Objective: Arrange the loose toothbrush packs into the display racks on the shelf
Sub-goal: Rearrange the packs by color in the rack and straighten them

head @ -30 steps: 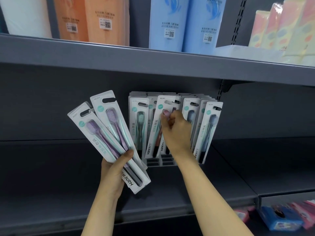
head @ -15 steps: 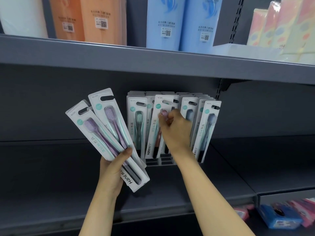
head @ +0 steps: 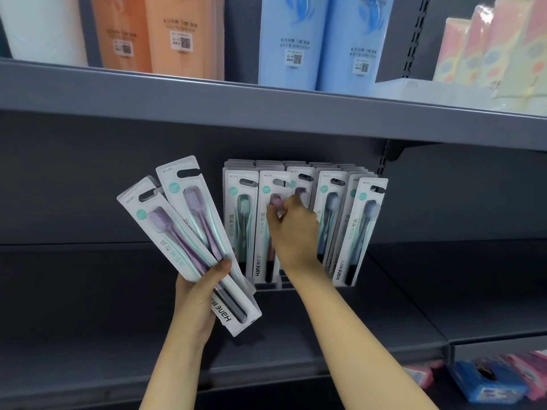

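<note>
Left hand (head: 196, 303) grip closed on two fanned purple toothbrush packs (head: 189, 241), held tilted just left of the display rack (head: 299, 284). Right hand (head: 291, 232) at the rack's front row, fingers pinched on the top of a pink-brush pack (head: 266, 232) standing upright in the rack. Rack sits on the dark shelf (head: 384, 306), filled with upright packs.

Orange packs (head: 159, 34) and blue packs (head: 322, 39) on the upper shelf (head: 207, 99); blue box (head: 485, 383) at lower right.
</note>
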The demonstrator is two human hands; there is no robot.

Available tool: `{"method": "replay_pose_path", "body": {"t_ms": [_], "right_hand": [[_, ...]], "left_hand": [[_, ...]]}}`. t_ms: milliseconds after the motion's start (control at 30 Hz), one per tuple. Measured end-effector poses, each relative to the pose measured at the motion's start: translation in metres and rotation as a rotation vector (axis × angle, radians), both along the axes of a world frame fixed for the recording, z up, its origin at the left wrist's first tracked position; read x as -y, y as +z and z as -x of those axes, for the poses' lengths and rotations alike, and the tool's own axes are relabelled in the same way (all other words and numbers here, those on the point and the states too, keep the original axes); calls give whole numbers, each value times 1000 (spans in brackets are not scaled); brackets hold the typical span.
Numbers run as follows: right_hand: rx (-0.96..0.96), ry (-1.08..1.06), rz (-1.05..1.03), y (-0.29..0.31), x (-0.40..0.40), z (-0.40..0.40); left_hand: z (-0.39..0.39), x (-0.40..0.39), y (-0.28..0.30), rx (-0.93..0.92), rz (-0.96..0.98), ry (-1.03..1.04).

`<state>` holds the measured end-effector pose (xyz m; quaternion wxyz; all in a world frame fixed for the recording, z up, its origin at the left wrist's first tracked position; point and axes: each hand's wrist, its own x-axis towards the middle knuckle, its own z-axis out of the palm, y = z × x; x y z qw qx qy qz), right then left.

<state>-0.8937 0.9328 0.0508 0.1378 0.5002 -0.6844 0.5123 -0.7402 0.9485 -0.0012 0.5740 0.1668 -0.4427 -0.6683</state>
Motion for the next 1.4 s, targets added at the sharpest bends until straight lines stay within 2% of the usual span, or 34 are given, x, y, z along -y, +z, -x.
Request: {"method": "replay_pose_path", "body": {"t_ms": [167, 400, 533, 733, 933, 1033, 1167, 1267, 1400], "right_hand": [[-9, -24, -27, -2, 0, -2], [102, 163, -61, 3, -27, 9], [130, 136, -34, 0, -39, 32], [14, 61, -38, 5, -33, 51], [-208, 59, 135, 48, -24, 60], [-353, 46, 57, 64, -12, 69], [-491, -21, -189, 75, 3, 71], [-527, -42, -349, 78, 6, 70], [-465, 17, -370, 81, 5, 72]], "left_hand": [[2, 2, 0, 13, 2, 11], [6, -4, 1, 24, 7, 4], [6, 2, -4, 23, -5, 14], [16, -2, -5, 15, -8, -31], [23, -1, -8, 82, -18, -32], [24, -2, -5, 78, -29, 2], [25, -2, -3, 60, -29, -5], [25, 1, -2, 67, -37, 35], [28, 6, -3, 59, -21, 45]]}}
